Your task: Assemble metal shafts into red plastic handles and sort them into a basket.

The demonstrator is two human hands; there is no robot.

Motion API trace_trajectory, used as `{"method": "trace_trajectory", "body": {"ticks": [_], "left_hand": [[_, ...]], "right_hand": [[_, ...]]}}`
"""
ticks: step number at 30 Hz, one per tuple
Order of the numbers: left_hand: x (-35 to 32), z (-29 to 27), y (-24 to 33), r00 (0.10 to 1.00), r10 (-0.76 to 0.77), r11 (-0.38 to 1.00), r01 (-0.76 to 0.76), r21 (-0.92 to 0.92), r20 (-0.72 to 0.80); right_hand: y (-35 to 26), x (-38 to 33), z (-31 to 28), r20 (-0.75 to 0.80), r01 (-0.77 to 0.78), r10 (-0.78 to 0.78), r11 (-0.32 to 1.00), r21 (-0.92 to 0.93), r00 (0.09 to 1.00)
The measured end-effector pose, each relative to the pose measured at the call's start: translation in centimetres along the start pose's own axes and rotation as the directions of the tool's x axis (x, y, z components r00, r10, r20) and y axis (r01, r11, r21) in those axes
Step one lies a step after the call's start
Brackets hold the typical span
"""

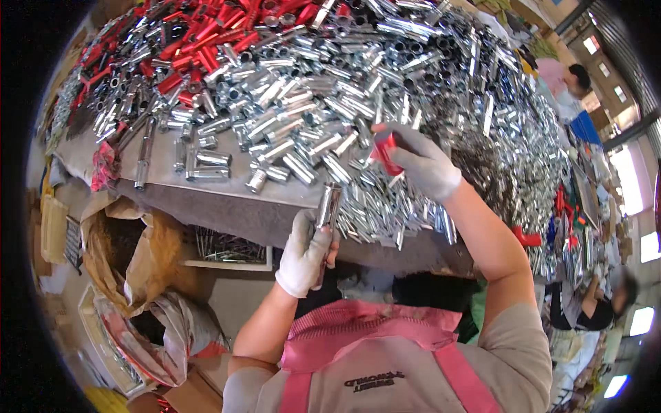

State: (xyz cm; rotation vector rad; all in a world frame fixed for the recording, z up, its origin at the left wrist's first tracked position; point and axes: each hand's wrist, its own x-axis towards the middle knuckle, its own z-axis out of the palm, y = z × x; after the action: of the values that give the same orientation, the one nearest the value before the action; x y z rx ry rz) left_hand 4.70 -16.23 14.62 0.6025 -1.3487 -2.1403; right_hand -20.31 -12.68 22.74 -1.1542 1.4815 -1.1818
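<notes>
Both my hands wear white gloves. My left hand (305, 253) is closed around a shiny metal tube (329, 203), whose open end points away from me, just off the table's front edge. Farther right and higher, my right hand (423, 164) grips a short red tubular piece (387, 153) between thumb and fingers. The red piece is apart from the tube. Beneath my right hand, a heap of loose shiny metal tubes (296, 113) covers much of the table (237, 186). The fingertips of my right hand are partly hidden by the red piece.
Red pieces (206, 34) lie heaped at the far left. Thin metal rods (385, 213) spread near the front edge. Open sacks (148, 255) and a white crate (227, 263) stand at the lower left. Two people (561, 79) are at the right.
</notes>
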Motion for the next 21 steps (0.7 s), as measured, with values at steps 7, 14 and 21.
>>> {"method": "trace_trajectory", "body": {"ticks": [7, 14, 21], "left_hand": [[-2.2, 3.7, 0.2, 0.968, 0.090, 0.688, -0.230, 0.688, 0.234], [-2.6, 8.1, 0.8, 0.861, -0.348, 0.521, -0.150, 0.840, 0.370], [-3.4, 9.9, -1.5, 0.698, -0.532, 0.417, -0.276, 0.866, 0.479]], "right_hand": [[-0.5, -11.6, -0.5, -0.073, -0.106, 0.089, 0.954, -0.282, 0.993], [3.1, -19.5, 0.0, 0.068, 0.298, -0.297, 0.863, -0.408, 0.952], [5.5, -24.7, 3.5, -0.032, 0.093, -0.117, 0.904, -0.418, 0.993]]}}
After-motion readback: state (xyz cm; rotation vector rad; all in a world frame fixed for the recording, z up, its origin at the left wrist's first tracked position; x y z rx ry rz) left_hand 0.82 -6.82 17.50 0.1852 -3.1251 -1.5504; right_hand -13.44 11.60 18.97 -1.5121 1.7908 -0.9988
